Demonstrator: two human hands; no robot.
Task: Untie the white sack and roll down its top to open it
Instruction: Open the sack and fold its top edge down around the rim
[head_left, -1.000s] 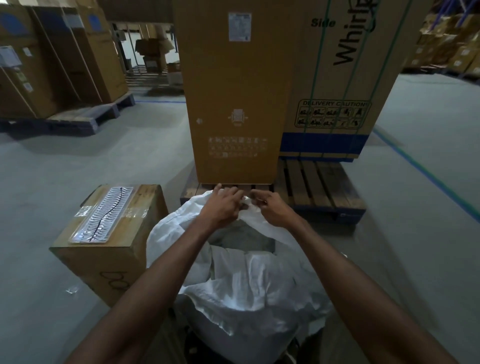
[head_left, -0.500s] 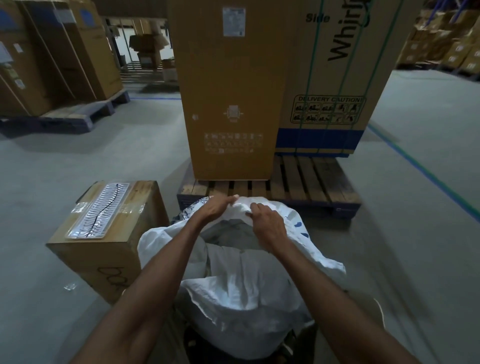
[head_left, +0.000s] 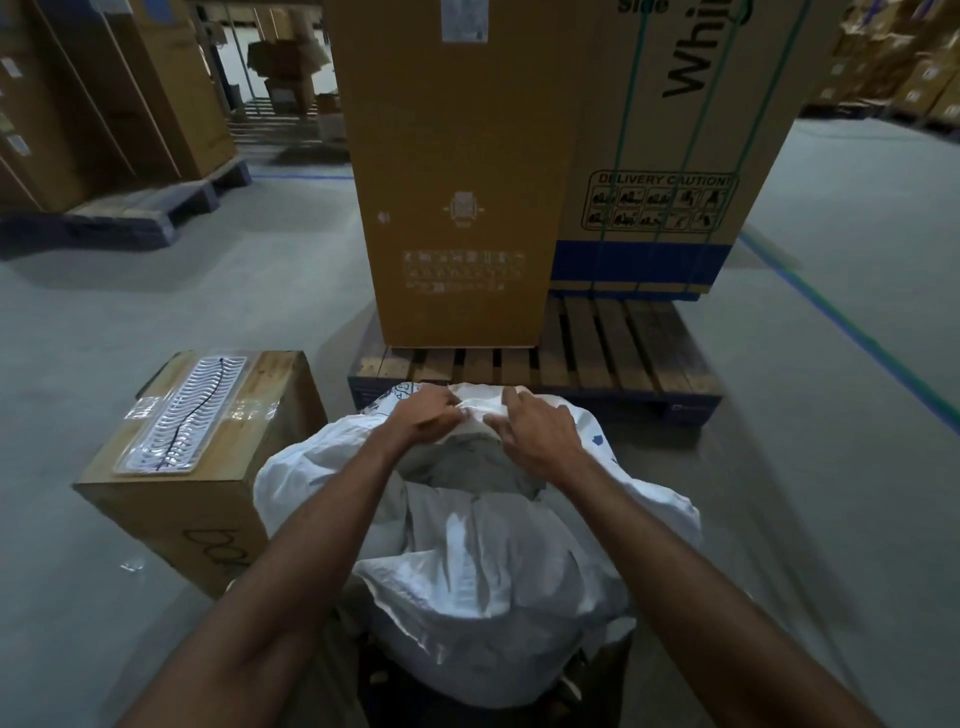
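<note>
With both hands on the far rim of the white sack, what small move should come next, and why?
Probably fold that rim outward and down. The left hand and right hand each pinch the far edge of the white sack, close together, and the mouth already gapes below them. No tie shows there now, so rolling the edge seems the sensible next step.

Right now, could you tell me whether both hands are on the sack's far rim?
Yes, the left hand and right hand both pinch the sack at its far rim.
</note>
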